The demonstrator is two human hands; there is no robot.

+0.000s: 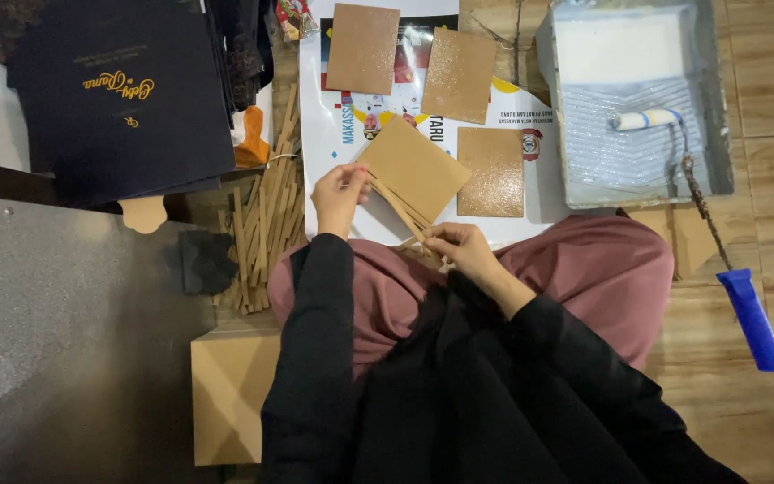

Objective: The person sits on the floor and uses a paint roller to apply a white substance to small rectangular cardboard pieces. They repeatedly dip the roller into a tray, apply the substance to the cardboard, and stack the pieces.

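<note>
My left hand (339,194) grips the left corner of a tan square card panel (416,168), tilted like a diamond above a white printed poster (338,125). My right hand (460,248) pinches thin tan strips (402,215) that run along the panel's lower edge. Both arms wear black sleeves, and my knees under mauve cloth (602,269) sit just below the hands. Three glue-coated, shiny brown panels (491,171) lie flat on the poster beyond the held panel.
A grey paint tray (714,108) with white glue and a small roller (645,118) sits upper right, its blue handle (752,318) at right. Loose tan strips (266,220) pile left of the poster. Dark navy folders (118,90) lie upper left. A cardboard box (230,394) sits lower left.
</note>
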